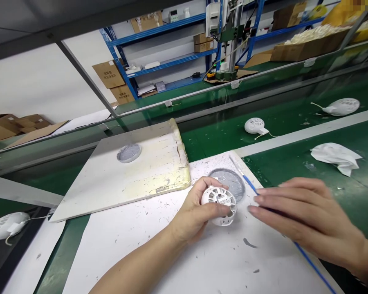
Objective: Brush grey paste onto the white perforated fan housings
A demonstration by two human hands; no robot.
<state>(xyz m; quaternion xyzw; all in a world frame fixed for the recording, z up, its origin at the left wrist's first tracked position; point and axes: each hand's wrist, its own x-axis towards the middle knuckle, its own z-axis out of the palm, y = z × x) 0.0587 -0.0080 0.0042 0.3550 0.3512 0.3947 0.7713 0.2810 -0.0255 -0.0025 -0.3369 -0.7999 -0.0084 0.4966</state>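
My left hand [196, 212] is wrapped round a white slotted plastic housing [222, 197], its thumb lying across the front. To the right, my right hand [306, 220] pinches a thin brush with a blue handle [313, 265]. The brush's pale tip points up and left, over the edge of a round dish of grey paste [233, 183]. That dish rests on a white sheet [125, 253] marked with grey specks, just behind the housing. Housing and brush are apart.
A white board [110, 175] with a smaller grey dish [129, 152] lies at the left. More white housings [254, 125] with wires sit on the green belt [208, 134]. A crumpled tissue [335, 156] is at the right. Blue shelves [162, 30] stand behind.
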